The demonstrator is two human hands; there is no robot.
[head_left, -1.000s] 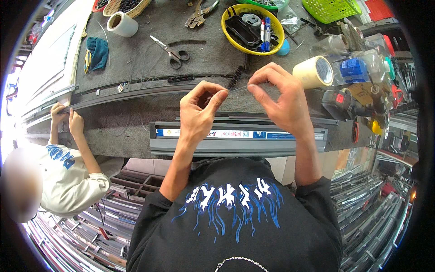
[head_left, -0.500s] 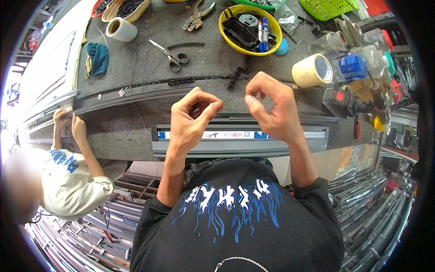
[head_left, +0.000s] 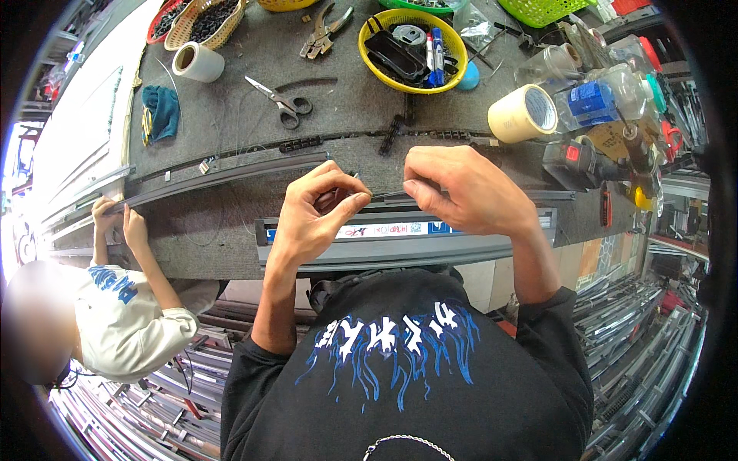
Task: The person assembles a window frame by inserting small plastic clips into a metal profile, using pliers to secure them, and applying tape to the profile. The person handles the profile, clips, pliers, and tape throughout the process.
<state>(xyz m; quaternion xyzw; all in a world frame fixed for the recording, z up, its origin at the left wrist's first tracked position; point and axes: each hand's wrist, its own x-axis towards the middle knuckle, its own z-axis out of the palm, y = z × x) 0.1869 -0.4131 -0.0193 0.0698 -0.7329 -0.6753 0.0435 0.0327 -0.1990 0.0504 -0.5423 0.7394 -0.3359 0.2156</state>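
Observation:
My left hand point(head_left: 307, 219) is closed, thumb and index fingertips pinched together above grey metal profiles point(head_left: 384, 255). My right hand point(head_left: 473, 188) is a short way to its right, back of the hand upward, thumb pressed to the curled fingers. Anything held in either pinch is too small or hidden to make out. The profiles lie along the near edge of the bench, with a white printed label strip point(head_left: 396, 230) on them partly below my hands. Just beyond my hands lie short black slotted plastic pieces point(head_left: 392, 134).
On the dark bench point(head_left: 231, 100) are scissors point(head_left: 284, 104), pliers point(head_left: 325, 32), a yellow basket point(head_left: 369, 73) with markers, a tape roll point(head_left: 523, 114), a white roll point(head_left: 198, 62) and a cordless drill point(head_left: 573, 163). At left, a co-worker's hands point(head_left: 119, 215) hold a long profile point(head_left: 223, 177).
Both my hands have come lower, nearer to me. My right hand has turned so its back faces up, and its forearm has swung outward. The view has shifted slightly.

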